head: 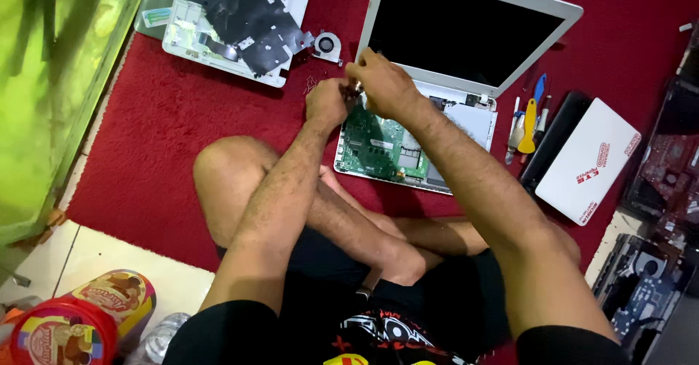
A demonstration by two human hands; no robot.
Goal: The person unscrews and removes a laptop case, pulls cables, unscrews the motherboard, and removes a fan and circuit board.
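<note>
Whatever the left hand and right hand pinch between them at upper centre of the frame is too small to tell, and their fingers hide part of the green circuit board. The dark opened device at lower right and the red-lidded tin at lower left are cut off by the frame's edges.

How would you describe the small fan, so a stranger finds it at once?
Start at the open white laptop on the red carpet. Just left of its screen lies the small fan: a round dark rotor in a pale metal housing, unlike the flat white panel beside it.
</note>
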